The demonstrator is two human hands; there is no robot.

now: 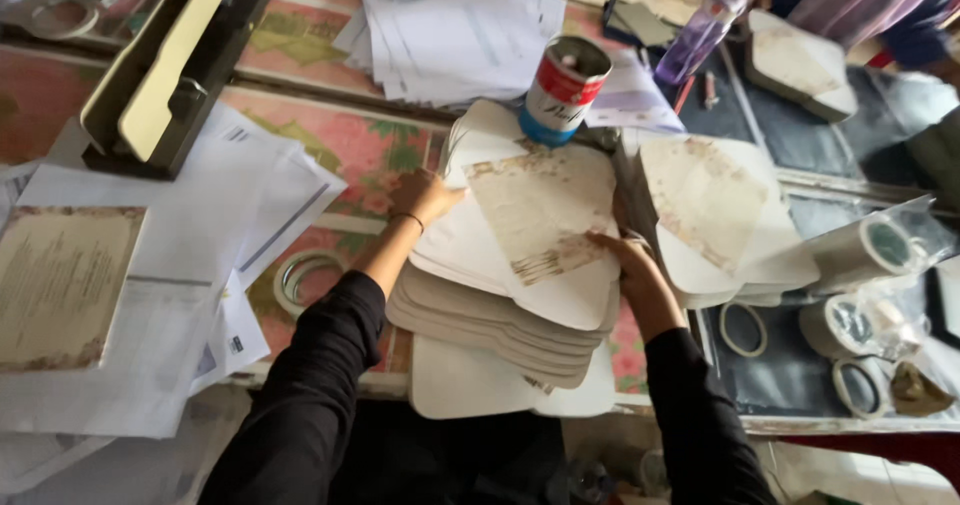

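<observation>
A stack of white shaped cards (500,315) lies in front of me on the table. On top rests a cream printed sheet with a floral border (545,215), tilted. My left hand (422,197) lies flat on the stack's upper left edge. At the sheet's lower right edge, my right hand (632,257) presses with fingers on the paper. Both arms wear black sleeves. A second pile of cards topped with a printed sheet (715,210) sits just to the right.
A red and white tin can (560,87) stands behind the stack. Loose papers (450,25) lie at the back and left, beside a black and cream punch machine (160,65). Tape rolls (865,250) and a purple bottle (700,30) are at the right.
</observation>
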